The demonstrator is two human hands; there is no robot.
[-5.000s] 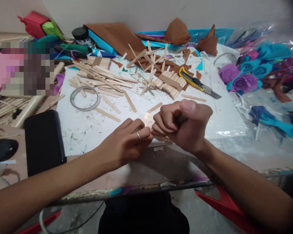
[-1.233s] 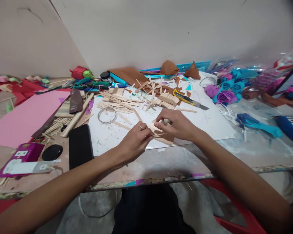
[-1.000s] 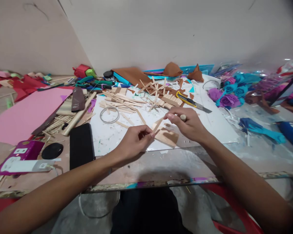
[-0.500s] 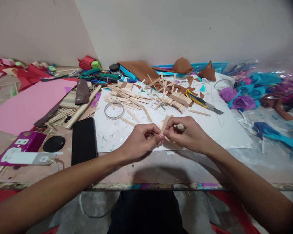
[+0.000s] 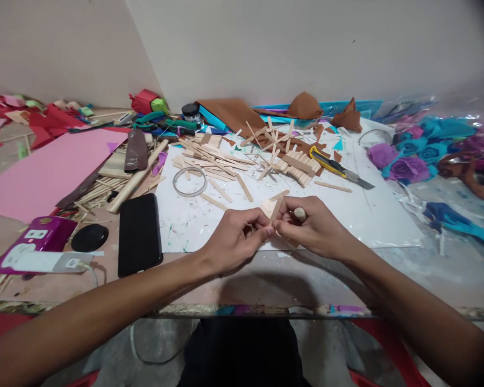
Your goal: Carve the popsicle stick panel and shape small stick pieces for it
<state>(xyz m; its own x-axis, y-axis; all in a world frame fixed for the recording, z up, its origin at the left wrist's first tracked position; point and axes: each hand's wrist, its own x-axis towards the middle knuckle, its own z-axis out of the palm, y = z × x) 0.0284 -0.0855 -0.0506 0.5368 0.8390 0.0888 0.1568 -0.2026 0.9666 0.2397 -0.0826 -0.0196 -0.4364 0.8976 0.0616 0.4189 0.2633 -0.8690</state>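
My left hand (image 5: pixel 240 239) is closed, pinching the lower end of a wooden craft stick (image 5: pixel 276 207) between thumb and finger. My right hand (image 5: pixel 318 228) is closed too, its thumb and forefinger at the same stick. A tool with a rounded wooden end (image 5: pixel 300 214) sticks out of the right fist; its working end is hidden. Both hands are just above the front edge of a white sheet (image 5: pixel 193 231). Another craft stick (image 5: pixel 279 195) lies behind the fingers. A flat wooden piece under my right hand is mostly covered.
Loose craft sticks (image 5: pixel 215 156) and a bundled stack (image 5: pixel 298 167) lie behind the hands, near a roll of tape (image 5: pixel 190 181). A yellow utility knife (image 5: pixel 341 169) has its blade out. A black phone (image 5: pixel 140 235) is at left, paper flowers (image 5: pixel 411 167) at right.
Five seconds ago my right hand was a raised fist. About a second ago the hands were apart with the stick slanting between them; now they are close together around it. The view has shifted.
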